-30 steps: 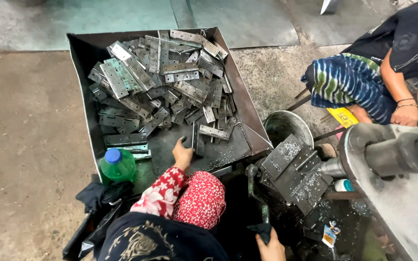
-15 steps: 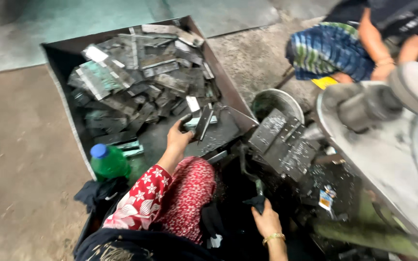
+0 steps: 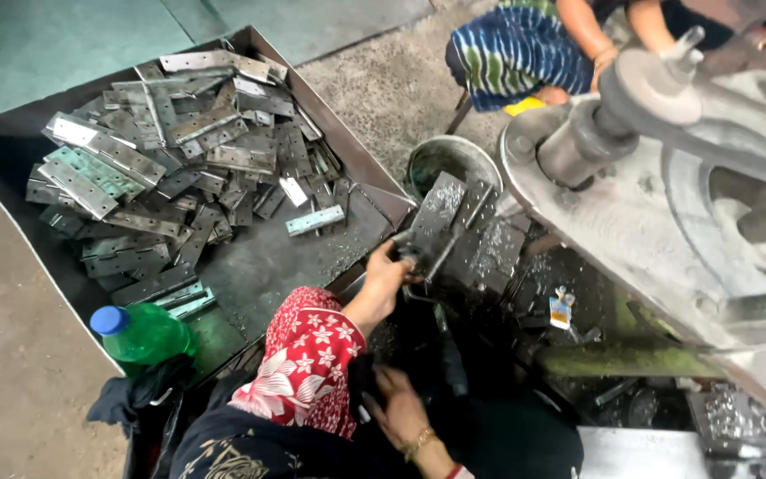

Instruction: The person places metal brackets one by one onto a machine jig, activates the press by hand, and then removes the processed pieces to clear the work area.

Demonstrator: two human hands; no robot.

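My left hand [image 3: 389,273], in a red floral sleeve, reaches forward to the dark tooling block [image 3: 467,239] of a press machine. Its fingers are curled round a dark metal hinge plate [image 3: 411,253] at the block's left edge. My right hand [image 3: 398,406], with a bracelet at the wrist, lies low near my lap, just left of a dark lever [image 3: 449,359]. Its grip is hidden in shadow. A black metal tray [image 3: 347,151] to the left holds a pile of several grey hinge plates [image 3: 170,151]. One lighter plate [image 3: 315,220] lies apart from the pile.
A green bottle with a blue cap [image 3: 148,333] stands at the tray's near corner. A metal bucket [image 3: 449,160] sits between tray and press. The grey press body and wheel [image 3: 667,195] fill the right. Another person in blue striped cloth [image 3: 525,53] squats beyond.
My left hand has left the tray and moved right to the press block with a plate in it. The view has swung right and closer. My right hand has dropped nearer my lap.
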